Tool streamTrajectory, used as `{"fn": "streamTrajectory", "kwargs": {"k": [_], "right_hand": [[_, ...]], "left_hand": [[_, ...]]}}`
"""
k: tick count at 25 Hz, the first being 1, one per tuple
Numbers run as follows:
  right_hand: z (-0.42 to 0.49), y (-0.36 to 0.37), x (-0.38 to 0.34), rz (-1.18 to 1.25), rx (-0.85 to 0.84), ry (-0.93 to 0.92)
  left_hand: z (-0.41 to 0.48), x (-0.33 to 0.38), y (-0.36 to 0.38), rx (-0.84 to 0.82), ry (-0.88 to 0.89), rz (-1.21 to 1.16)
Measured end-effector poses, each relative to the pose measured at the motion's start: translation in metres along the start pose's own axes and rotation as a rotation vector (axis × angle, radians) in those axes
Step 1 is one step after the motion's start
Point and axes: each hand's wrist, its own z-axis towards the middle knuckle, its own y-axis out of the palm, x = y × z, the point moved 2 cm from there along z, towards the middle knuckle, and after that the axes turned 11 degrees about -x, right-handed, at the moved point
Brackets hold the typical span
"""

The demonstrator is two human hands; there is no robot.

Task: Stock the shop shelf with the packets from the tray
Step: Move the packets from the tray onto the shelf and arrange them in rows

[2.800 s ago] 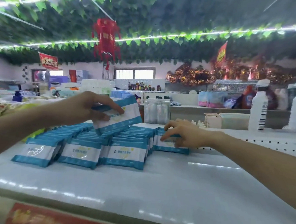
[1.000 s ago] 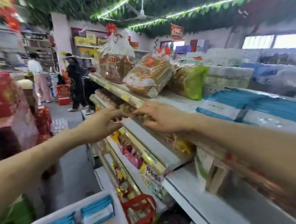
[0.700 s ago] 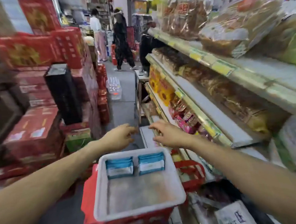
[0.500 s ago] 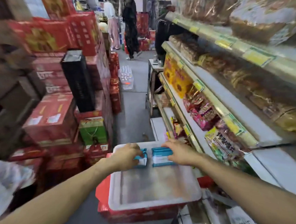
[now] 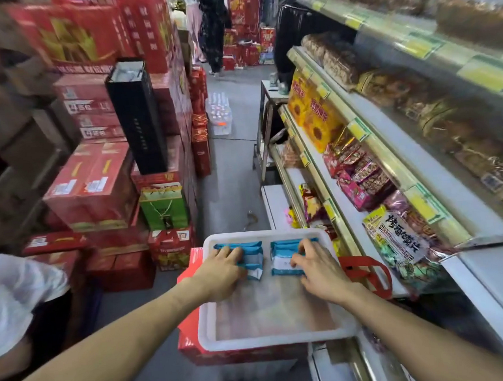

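Observation:
A white tray [image 5: 283,340] sits low in front of me on a red box. Two small stacks of blue-and-white packets lie at its far end. My left hand [image 5: 220,273] lies on the left packet stack [image 5: 254,260] with its fingers curled over the far edge. My right hand [image 5: 315,270] is on the right packet stack [image 5: 282,254], fingertips bent over it. The near part of the tray holds nothing. The shop shelf [image 5: 438,176] runs along my right side.
Snack bags and yellow boxes [image 5: 313,116] fill the shelves on the right. Red cartons [image 5: 94,185] and a tall black box [image 5: 136,115] are stacked on the left. The grey aisle floor runs ahead, with people standing at its far end [image 5: 213,24]. A red basket handle [image 5: 367,271] is beside the tray.
I have turned from the top shelf, where I was setting packets down, to the aisle and tray below. Both hands came down onto the two packet stacks.

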Motion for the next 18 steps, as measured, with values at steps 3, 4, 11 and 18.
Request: {"fn": "streamTrajectory", "kwargs": {"k": [3, 4, 11, 18], "right_hand": [[0.002, -0.001, 0.000, -0.066, -0.053, -0.004], [0.002, -0.001, -0.001, -0.092, -0.094, -0.002], [-0.008, -0.001, -0.010, 0.104, -0.278, -0.065], [-0.040, -0.138, 0.022, 0.291, -0.104, -0.033]], "left_hand": [[0.002, -0.003, 0.003, -0.055, 0.033, 0.019], [0.002, -0.004, 0.001, -0.057, 0.050, 0.020], [0.002, -0.009, -0.013, -0.124, 0.155, -0.154], [-0.008, -0.036, -0.145, 0.019, 0.240, -0.390]]}}
